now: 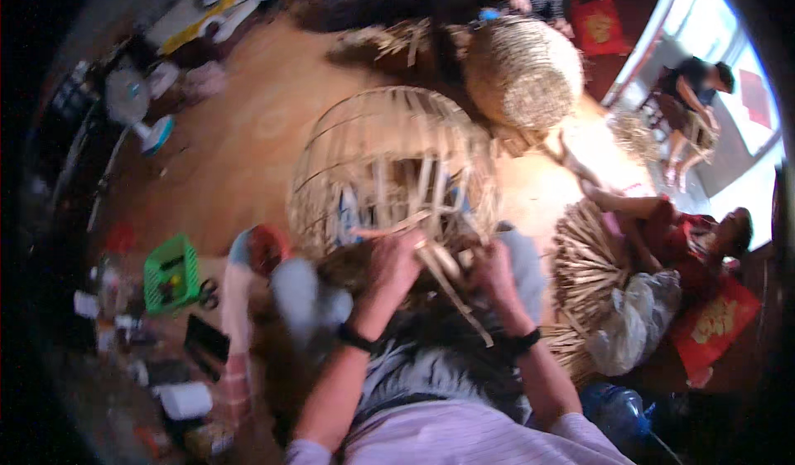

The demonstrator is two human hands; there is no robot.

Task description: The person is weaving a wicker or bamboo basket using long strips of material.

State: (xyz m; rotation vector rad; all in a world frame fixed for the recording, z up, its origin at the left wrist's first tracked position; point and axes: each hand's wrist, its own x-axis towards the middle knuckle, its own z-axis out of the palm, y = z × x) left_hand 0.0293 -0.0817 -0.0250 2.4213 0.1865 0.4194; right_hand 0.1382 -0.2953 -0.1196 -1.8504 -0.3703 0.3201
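Note:
A large round open-ribbed basket frame (382,185) stands in front of my knees, its thin ribs and hoops pale tan. My left hand (396,258) is closed on a flat pale plant strip (447,270) at the basket's near side. The strip slants down to the right, between my two hands. Fingers bent together, my right hand (494,273) is close to the basket's near right side; what it pinches is blurred and hidden. Dark bands circle both wrists. The near edge of the basket is partly covered by my hands.
Left of me are a green plastic basket (171,276), scissors (209,293) and a fan (128,98). Bundled straw strips (584,258), a plastic bag (633,324) and a seated person (679,233) are at right. Beyond, another person holds a woven basket (526,72).

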